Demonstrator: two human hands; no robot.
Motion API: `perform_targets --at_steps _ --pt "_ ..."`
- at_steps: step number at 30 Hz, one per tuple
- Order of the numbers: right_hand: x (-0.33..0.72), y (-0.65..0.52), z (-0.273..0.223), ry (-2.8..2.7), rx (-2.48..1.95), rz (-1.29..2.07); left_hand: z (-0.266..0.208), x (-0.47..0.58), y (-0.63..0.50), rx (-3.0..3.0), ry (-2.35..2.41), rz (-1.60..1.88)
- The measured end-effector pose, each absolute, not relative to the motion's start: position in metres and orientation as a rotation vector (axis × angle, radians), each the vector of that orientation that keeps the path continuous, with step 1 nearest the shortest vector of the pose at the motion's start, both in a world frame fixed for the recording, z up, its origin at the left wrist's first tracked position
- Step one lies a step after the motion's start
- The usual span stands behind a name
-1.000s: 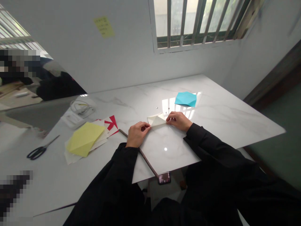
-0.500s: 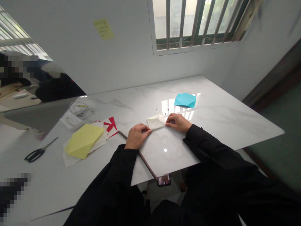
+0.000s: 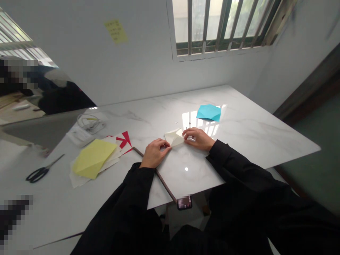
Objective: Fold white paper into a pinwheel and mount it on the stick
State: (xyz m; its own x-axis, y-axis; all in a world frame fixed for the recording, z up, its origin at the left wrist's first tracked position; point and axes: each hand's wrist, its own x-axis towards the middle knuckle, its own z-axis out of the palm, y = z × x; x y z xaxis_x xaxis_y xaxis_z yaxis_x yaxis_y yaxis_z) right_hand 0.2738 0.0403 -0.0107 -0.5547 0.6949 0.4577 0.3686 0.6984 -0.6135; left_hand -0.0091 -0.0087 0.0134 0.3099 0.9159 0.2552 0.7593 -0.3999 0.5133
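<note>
A small folded sheet of cream paper (image 3: 174,137) lies on the white marble-patterned table between my hands. My left hand (image 3: 155,153) is closed, its thumb and finger pinching the near left corner of the paper. At the paper's right side, my right hand (image 3: 198,139) is closed too, with thumb and fingertips on the edge. Part of that edge is hidden behind the fingers. Beyond my right hand lies a folded sheet of blue paper (image 3: 209,112).
Yellow paper (image 3: 94,158) rests on white sheets at the left, beside red paper pieces (image 3: 123,140). Black-handled scissors (image 3: 39,173) lie further left. A white cable (image 3: 89,122) is coiled behind. A brown stick (image 3: 166,186) passes under my left wrist to a phone-like screen (image 3: 184,202).
My right hand has shifted slightly left over the cream paper, and the paper's right side looks folded further inward. My left hand has stayed at its corner.
</note>
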Motion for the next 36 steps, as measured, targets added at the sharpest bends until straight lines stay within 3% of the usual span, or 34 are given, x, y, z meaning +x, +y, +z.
perform_targets --at_steps 36 --pt "0.277 0.051 -0.018 -2.222 -0.954 0.598 0.014 -0.005 -0.008 2.34 1.492 0.764"
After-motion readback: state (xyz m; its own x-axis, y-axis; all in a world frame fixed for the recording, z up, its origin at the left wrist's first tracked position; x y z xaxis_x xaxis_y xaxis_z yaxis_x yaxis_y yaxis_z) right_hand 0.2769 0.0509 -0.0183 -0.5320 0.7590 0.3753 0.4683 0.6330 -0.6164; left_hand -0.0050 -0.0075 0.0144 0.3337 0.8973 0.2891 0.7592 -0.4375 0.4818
